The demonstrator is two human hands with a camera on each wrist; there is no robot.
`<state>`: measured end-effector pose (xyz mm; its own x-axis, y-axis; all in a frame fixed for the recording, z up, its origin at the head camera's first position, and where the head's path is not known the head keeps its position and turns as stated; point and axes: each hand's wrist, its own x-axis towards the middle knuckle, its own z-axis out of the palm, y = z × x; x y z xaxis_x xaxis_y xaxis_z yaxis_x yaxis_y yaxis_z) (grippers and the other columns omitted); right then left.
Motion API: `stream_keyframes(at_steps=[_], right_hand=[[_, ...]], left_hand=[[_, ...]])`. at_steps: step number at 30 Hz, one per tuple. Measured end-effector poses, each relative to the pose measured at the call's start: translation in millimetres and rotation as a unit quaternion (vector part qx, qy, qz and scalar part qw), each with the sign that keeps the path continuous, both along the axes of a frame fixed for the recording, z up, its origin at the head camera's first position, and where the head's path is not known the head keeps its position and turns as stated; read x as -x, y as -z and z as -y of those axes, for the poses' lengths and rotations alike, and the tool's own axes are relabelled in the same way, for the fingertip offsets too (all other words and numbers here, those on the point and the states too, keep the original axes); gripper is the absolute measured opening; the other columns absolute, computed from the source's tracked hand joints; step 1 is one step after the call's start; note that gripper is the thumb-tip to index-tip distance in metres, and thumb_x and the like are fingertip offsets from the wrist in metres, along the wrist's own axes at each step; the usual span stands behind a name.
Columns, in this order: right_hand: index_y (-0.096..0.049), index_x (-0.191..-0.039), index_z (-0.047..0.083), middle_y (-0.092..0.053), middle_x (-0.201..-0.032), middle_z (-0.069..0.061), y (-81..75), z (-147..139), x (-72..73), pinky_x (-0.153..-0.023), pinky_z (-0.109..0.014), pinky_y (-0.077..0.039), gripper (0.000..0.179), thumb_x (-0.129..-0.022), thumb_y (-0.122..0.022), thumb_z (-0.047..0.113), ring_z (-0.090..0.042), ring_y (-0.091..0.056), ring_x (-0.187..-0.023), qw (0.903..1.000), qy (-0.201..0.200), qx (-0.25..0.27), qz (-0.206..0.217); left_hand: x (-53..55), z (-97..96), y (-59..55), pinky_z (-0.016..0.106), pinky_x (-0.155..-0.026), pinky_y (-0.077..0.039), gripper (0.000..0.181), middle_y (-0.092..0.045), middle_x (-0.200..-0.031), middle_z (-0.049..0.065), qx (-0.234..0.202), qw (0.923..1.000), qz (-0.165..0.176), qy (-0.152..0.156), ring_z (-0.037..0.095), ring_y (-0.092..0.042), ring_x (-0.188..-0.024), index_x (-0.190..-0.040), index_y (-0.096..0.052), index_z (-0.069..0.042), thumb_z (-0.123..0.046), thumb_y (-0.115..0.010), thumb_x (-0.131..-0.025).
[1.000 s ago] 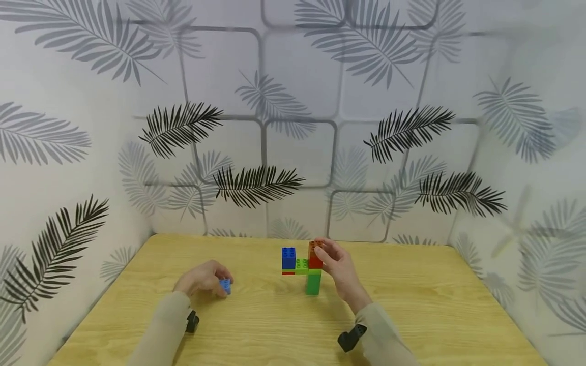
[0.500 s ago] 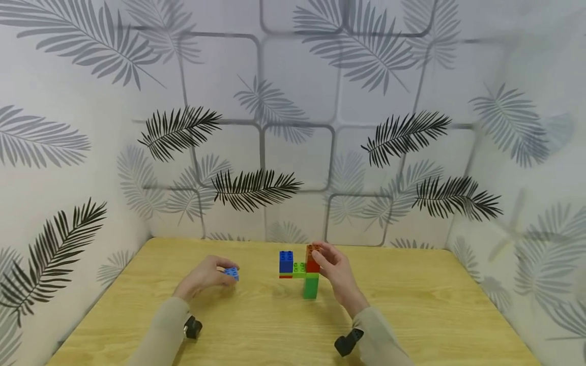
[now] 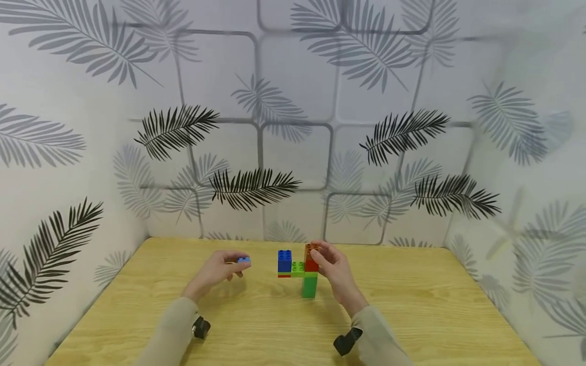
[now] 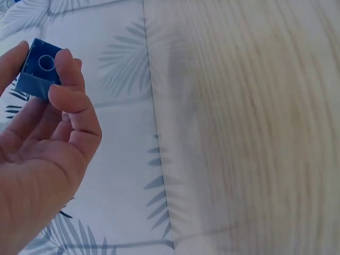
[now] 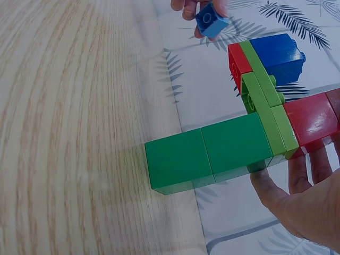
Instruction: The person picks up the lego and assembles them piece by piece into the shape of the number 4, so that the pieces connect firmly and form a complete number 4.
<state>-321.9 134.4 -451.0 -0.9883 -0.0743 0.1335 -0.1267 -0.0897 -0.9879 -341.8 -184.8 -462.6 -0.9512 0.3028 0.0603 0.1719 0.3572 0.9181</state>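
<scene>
My left hand [image 3: 218, 270] pinches a light blue toy brick [image 3: 244, 260] above the table; its hollow underside shows in the left wrist view. My right hand [image 3: 340, 274] holds the upper part of an upright brick build from the right side. Two green bricks [image 5: 207, 154] form its column, with a lime green piece [image 3: 298, 269] across the top, reaching left. Over the column sit a red brick [image 3: 313, 263] and a brownish red one, partly covered by fingers. The arm's left end carries a dark blue brick [image 3: 285, 261] on top and a red brick [image 5: 239, 58] beneath.
The wooden table [image 3: 265, 335] runs back to a wall [image 3: 297, 218] covered in leaf patterns, with more patterned wall at both sides. Each wrist wears a small black camera [image 3: 348, 341] near its sleeve cuff.
My left hand has lifted the light blue brick off the table and brought it right and away from me, closer to the build. The right hand keeps its hold, nearly still.
</scene>
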Motion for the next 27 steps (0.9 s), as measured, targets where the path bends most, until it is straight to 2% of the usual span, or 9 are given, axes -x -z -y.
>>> stream_keyframes(at_steps=[7, 10, 12, 14, 15, 17, 20, 23, 27], right_hand=[[-0.056, -0.134, 0.006, -0.062, -0.118, -0.006, -0.8, 1.6, 0.4, -0.095, -0.042, -0.052, 0.045, -0.095, -0.066, 0.026, -0.02, -0.061, -0.107, 1.0, -0.002, 0.001, -0.005], [-0.057, -0.134, 0.007, -0.062, -0.118, -0.005, -1.0, 1.6, 0.4, -0.094, -0.041, -0.053, 0.044, -0.096, -0.065, 0.026, -0.019, -0.061, -0.105, 1.0, -0.003, -0.002, -0.008], [-0.058, -0.133, 0.008, -0.062, -0.118, -0.006, -1.0, 1.4, 0.2, -0.093, -0.04, -0.053, 0.041, -0.096, -0.065, 0.025, -0.018, -0.06, -0.105, 0.9999, -0.001, -0.003, -0.01], [-0.058, -0.133, 0.008, -0.061, -0.119, -0.007, -1.1, 1.1, 0.0, -0.093, -0.039, -0.054, 0.041, -0.096, -0.064, 0.025, -0.017, -0.06, -0.105, 0.9999, 0.001, -0.006, -0.01], [-0.058, -0.133, 0.008, -0.061, -0.12, -0.008, -1.4, 1.1, -0.3, -0.094, -0.039, -0.053, 0.041, -0.096, -0.064, 0.025, -0.018, -0.059, -0.106, 0.9999, 0.002, -0.007, -0.009], [-0.057, -0.134, 0.008, -0.06, -0.122, -0.01, -1.6, 1.4, -0.9, -0.095, -0.04, -0.053, 0.042, -0.096, -0.064, 0.025, -0.018, -0.059, -0.107, 0.9999, 0.003, -0.009, -0.007], [-0.056, -0.134, 0.008, -0.06, -0.124, -0.011, -1.4, 2.2, -1.9, -0.097, -0.044, -0.052, 0.043, -0.096, -0.064, 0.025, -0.021, -0.059, -0.11, 0.9999, 0.004, -0.007, -0.006], [-0.057, -0.134, 0.008, -0.06, -0.124, -0.011, -0.2, 2.6, -2.4, -0.098, -0.046, -0.051, 0.041, -0.097, -0.064, 0.025, -0.023, -0.058, -0.111, 0.9999, 0.005, -0.007, -0.005], [-0.057, -0.134, 0.009, -0.06, -0.124, -0.012, 0.2, 2.3, -2.3, -0.099, -0.046, -0.051, 0.04, -0.097, -0.063, 0.024, -0.025, -0.058, -0.112, 0.9999, 0.005, -0.01, -0.004]], left_hand=[[-3.0, -19.2, -1.9, 0.045, -0.077, -0.055, 0.046, -0.066, -0.115, 0.022, -0.03, 0.9993, -0.003, 0.021, 0.031, -0.068, -0.095, -0.132, -0.059, -0.006, -0.031, -0.067, -0.094], [-4.7, -29.6, -1.3, 0.048, -0.079, -0.055, 0.044, -0.066, -0.115, 0.024, -0.04, 0.9984, -0.023, 0.033, 0.035, -0.067, -0.098, -0.134, -0.057, -0.004, -0.026, -0.065, -0.096], [-5.9, -37.4, -2.4, 0.049, -0.08, -0.056, 0.043, -0.067, -0.114, 0.021, -0.041, 0.9979, -0.038, 0.033, 0.038, -0.066, -0.1, -0.134, -0.057, -0.006, -0.026, -0.064, -0.096], [-9.5, -45.5, -9.1, 0.05, -0.08, -0.056, 0.041, -0.067, -0.113, 0.018, -0.035, 0.9974, -0.056, 0.03, 0.038, -0.066, -0.099, -0.133, -0.057, -0.007, -0.025, -0.064, -0.097], [-10.4, -49.0, -12.1, 0.05, -0.08, -0.056, 0.04, -0.067, -0.113, 0.017, -0.031, 0.9972, -0.063, 0.026, 0.038, -0.065, -0.1, -0.133, -0.057, -0.007, -0.023, -0.063, -0.097], [-11.9, -54.8, -16.7, 0.042, -0.076, -0.057, 0.039, -0.068, -0.113, 0.012, -0.026, 0.9963, -0.082, 0.01, 0.031, -0.066, -0.098, -0.133, -0.057, -0.01, -0.023, -0.064, -0.097], [-15.5, -63.3, -21.2, 0.031, -0.07, -0.055, 0.039, -0.067, -0.111, 0.011, -0.036, 0.9919, -0.12, -0.017, 0.021, -0.064, -0.092, -0.133, -0.059, -0.01, -0.02, -0.064, -0.096], [-17.4, -71.5, -16.1, 0.024, -0.068, -0.053, 0.037, -0.068, -0.106, 0.007, -0.062, 0.9829, -0.167, -0.047, 0.015, -0.063, -0.089, -0.129, -0.063, -0.014, -0.023, -0.068, -0.093], [-22.7, -83.2, -13.5, 0.023, -0.072, -0.053, 0.036, -0.069, -0.106, 0.003, -0.074, 0.9694, -0.222, -0.073, 0.013, -0.062, -0.094, -0.126, -0.066, -0.018, -0.025, -0.071, -0.091]])
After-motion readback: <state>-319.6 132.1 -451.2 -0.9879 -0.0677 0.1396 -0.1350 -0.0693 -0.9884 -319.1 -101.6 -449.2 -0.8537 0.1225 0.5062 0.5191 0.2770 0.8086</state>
